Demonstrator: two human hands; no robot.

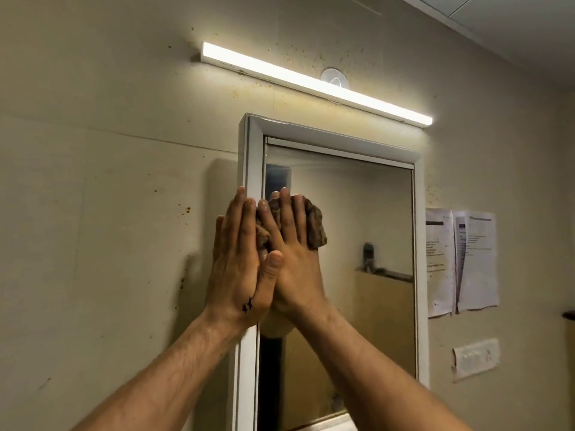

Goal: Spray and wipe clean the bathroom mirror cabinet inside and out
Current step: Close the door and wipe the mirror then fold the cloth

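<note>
Right hand (pixel 292 269), fingers straight, presses a cloth (pixel 315 227) on the mirror (pixel 357 213); left hand (pixel 236 259), fingers together, lies on the frame (pixel 250 150). Lamp (pixel 311 82) above them, papers (pixel 460 259) to their right.

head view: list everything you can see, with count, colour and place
mirror cabinet: one, white frame, centre of the wall
cloth: one, brown, against the upper left of the mirror
tube light: one, white and lit, above the cabinet
round fitting: one, white, behind the light
papers: two or three, white and printed, on the wall right of the cabinet
switch plate: one, white, below the papers
wall: beige, brown specks
left hand: flat against the frame's left edge
right hand: straight fingers pressing the cloth
</note>
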